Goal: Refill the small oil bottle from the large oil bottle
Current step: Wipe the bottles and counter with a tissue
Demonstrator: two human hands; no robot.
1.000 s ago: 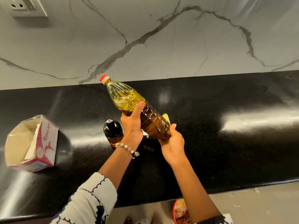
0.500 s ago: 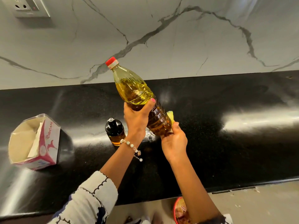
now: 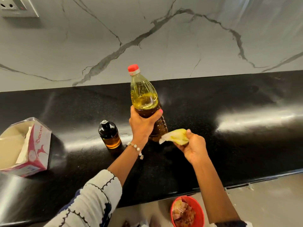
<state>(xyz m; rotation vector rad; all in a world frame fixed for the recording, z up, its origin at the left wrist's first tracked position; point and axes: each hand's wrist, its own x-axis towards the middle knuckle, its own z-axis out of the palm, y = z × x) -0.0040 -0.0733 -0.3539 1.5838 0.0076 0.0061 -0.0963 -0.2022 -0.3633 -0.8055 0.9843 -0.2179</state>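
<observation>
The large clear oil bottle [image 3: 144, 97] with a red cap holds yellow oil and stands nearly upright on the black counter [image 3: 229, 145]. My left hand [image 3: 141, 125] grips it around the middle. To its left stands the small dark oil bottle [image 3: 109, 134], its black cap on and a little amber oil at the bottom. My right hand [image 3: 192, 145] is just right of the large bottle's base and pinches a crumpled, oil-stained tissue [image 3: 174, 136], apart from the bottle.
An open pink and white tissue box [image 3: 24, 146] lies on the counter at the left. A red bin [image 3: 187, 210] with scraps sits on the floor below the counter edge. A wall socket [image 3: 18, 7] is at the top left of the marble backsplash.
The large bottle went from tilted left to nearly upright and came down to the counter. My right hand left the bottle's base and drew back to the right with the tissue.
</observation>
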